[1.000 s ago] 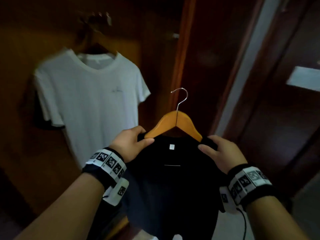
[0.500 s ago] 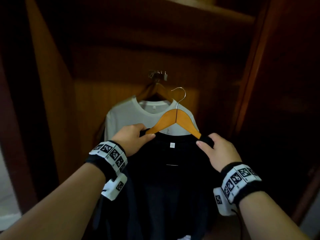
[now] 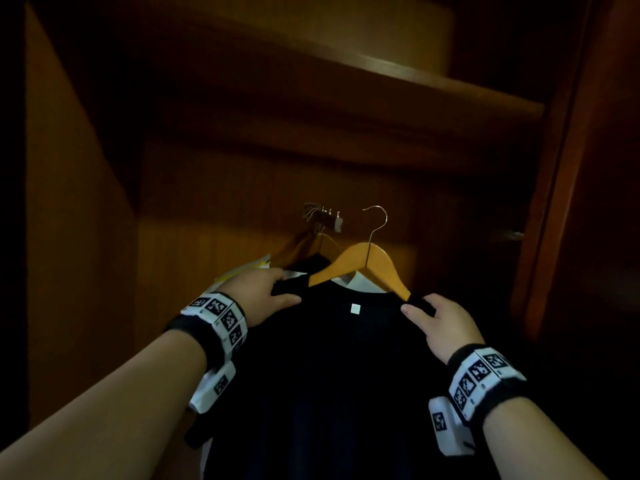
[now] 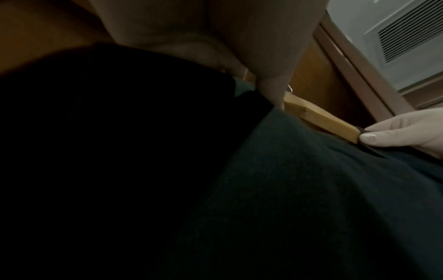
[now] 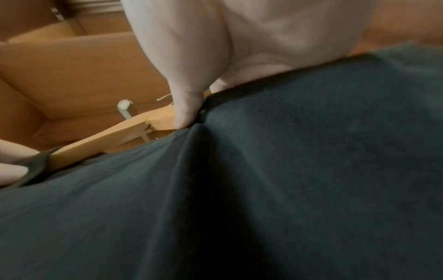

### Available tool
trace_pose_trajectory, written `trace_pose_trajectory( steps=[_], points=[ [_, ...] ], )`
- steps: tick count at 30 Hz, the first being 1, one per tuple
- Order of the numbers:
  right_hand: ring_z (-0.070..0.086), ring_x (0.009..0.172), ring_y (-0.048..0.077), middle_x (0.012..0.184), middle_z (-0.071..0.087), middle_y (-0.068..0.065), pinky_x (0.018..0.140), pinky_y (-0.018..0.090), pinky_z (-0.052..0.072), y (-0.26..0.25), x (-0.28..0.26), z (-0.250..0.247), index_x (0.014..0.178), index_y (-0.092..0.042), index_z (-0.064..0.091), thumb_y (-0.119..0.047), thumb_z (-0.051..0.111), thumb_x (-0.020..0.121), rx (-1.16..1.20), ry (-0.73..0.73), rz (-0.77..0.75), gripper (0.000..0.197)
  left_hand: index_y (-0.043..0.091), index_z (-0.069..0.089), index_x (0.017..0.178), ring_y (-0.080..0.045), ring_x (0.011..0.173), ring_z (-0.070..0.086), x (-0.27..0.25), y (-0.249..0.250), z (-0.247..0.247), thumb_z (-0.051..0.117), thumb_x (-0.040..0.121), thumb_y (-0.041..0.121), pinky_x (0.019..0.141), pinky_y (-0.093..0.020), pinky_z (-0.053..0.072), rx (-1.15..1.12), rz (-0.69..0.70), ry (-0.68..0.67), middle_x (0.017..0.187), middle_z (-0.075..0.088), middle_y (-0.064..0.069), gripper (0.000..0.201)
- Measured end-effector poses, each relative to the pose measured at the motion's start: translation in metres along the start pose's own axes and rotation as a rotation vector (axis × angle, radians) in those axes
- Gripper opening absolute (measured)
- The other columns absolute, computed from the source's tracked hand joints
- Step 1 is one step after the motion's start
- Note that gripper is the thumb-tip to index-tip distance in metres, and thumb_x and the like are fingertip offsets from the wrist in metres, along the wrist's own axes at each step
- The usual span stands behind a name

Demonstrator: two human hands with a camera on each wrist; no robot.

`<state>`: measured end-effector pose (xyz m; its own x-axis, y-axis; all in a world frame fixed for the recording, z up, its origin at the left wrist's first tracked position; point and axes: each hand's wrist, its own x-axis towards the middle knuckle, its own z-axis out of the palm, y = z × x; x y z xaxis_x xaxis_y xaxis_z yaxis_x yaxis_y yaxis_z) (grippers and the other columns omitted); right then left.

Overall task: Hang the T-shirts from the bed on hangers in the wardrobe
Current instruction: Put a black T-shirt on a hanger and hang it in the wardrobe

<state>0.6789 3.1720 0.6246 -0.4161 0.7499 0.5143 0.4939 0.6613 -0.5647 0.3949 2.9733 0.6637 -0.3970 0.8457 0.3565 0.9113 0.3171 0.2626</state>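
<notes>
**Hook sits right of the rail, nearer your right hand**

Your left hand (image 3: 258, 296) pinches the left shoulder of the dark T-shirt (image 3: 346, 375), thumb on the front and fingers behind; your right hand (image 3: 441, 325) pinches the right shoulder the same way, thumb beside the wooden hanger (image 3: 360, 268) where its arm goes under the cloth. The hanger's long axis runs left to right between your hands. Its metal hook (image 3: 375, 223) rises from the middle, opening leftward, free of everything. The pull-out rail (image 3: 323, 214) lies beyond your fingers, up and slightly left of the hook, so I judge the move is forward and a little left.

Count: two hands, one carried hanger, one dark shirt on it. At least one hanger (image 3: 311, 245) already hangs there with a white T-shirt (image 3: 360, 284) behind; more I cannot tell.
</notes>
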Motion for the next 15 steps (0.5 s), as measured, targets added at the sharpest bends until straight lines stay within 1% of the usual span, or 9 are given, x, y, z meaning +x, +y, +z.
trace_pose_trajectory(
  steps=[2,4,6,8,10,11,12,13,15],
  points=[
    [0.069,0.083,0.013,0.089,0.072,-0.011,0.081,0.041,0.058,0.005,0.026,0.003,0.102,-0.029,0.068,-0.060,0.059,0.094,-0.003,-0.025,-0.032,0.034,0.027,0.058,0.119,-0.010,0.077,0.064,0.012,-0.001,0.006,0.056,0.096,0.062,0.066,-0.033,0.057,-0.017,-0.018,0.010,0.094,0.064,0.007,0.041],
    [0.069,0.083,0.014,0.090,0.072,-0.010,0.081,0.040,0.058,0.007,0.050,0.005,0.105,-0.030,0.068,-0.060,0.059,0.093,-0.004,-0.061,-0.060,0.034,0.028,0.059,0.115,-0.010,0.076,0.065,0.023,-0.003,0.011,0.056,0.096,0.061,0.063,-0.031,0.056,-0.025,-0.048,0.022,0.093,0.066,0.007,0.039],
    [0.069,0.078,0.013,0.084,0.072,-0.009,0.076,0.040,0.058,0.007,0.071,0.006,0.100,-0.030,0.068,-0.059,0.060,0.094,-0.013,-0.105,-0.093,0.030,0.028,0.058,0.114,-0.010,0.075,0.064,0.033,-0.006,0.015,0.054,0.097,0.061,0.062,-0.028,0.053,-0.019,-0.073,0.029,0.094,0.066,0.007,0.037],
    [0.069,0.071,0.012,0.077,0.072,-0.006,0.070,0.039,0.059,0.004,0.091,0.007,0.095,-0.030,0.067,-0.057,0.061,0.094,-0.018,-0.138,-0.125,0.028,0.027,0.059,0.116,-0.009,0.079,0.064,0.042,-0.008,0.018,0.053,0.098,0.060,0.067,-0.028,0.056,-0.034,-0.090,0.044,0.107,0.066,0.009,0.039],
    [0.069,0.068,0.013,0.075,0.072,-0.005,0.067,0.039,0.059,0.000,0.108,0.009,0.092,-0.030,0.066,-0.057,0.061,0.094,-0.019,-0.160,-0.153,0.027,0.023,0.059,0.126,-0.007,0.084,0.062,0.049,-0.011,0.023,0.052,0.099,0.059,0.067,-0.024,0.053,-0.043,-0.118,0.066,0.126,0.058,0.013,0.045],
    [0.069,0.067,0.014,0.075,0.072,-0.004,0.066,0.039,0.059,-0.001,0.115,0.010,0.091,-0.029,0.065,-0.056,0.061,0.094,-0.024,-0.175,-0.166,0.028,0.022,0.056,0.132,-0.006,0.085,0.061,0.052,-0.014,0.026,0.051,0.100,0.059,0.067,-0.023,0.051,-0.031,-0.137,0.077,0.131,0.058,0.009,0.050],
    [0.070,0.066,0.015,0.075,0.072,-0.003,0.064,0.038,0.059,-0.004,0.122,0.013,0.090,-0.029,0.065,-0.056,0.061,0.094,-0.032,-0.190,-0.179,0.028,0.021,0.054,0.136,-0.007,0.086,0.060,0.054,-0.017,0.030,0.049,0.100,0.060,0.067,-0.023,0.050,-0.013,-0.160,0.082,0.130,0.060,0.006,0.054],
    [0.069,0.065,0.016,0.074,0.071,-0.002,0.061,0.037,0.058,-0.006,0.127,0.016,0.089,-0.028,0.065,-0.055,0.062,0.095,-0.037,-0.203,-0.192,0.028,0.021,0.054,0.136,-0.007,0.085,0.061,0.054,-0.022,0.034,0.048,0.099,0.062,0.067,-0.024,0.050,0.006,-0.178,0.092,0.124,0.062,0.005,0.056],
    [0.069,0.064,0.016,0.075,0.071,-0.001,0.059,0.036,0.057,-0.010,0.136,0.025,0.089,-0.026,0.064,-0.054,0.063,0.095,-0.036,-0.230,-0.210,0.028,0.023,0.057,0.126,-0.006,0.081,0.060,0.053,-0.032,0.044,0.046,0.098,0.065,0.065,-0.025,0.049,0.042,-0.203,0.121,0.108,0.064,0.008,0.052]
  ],
)
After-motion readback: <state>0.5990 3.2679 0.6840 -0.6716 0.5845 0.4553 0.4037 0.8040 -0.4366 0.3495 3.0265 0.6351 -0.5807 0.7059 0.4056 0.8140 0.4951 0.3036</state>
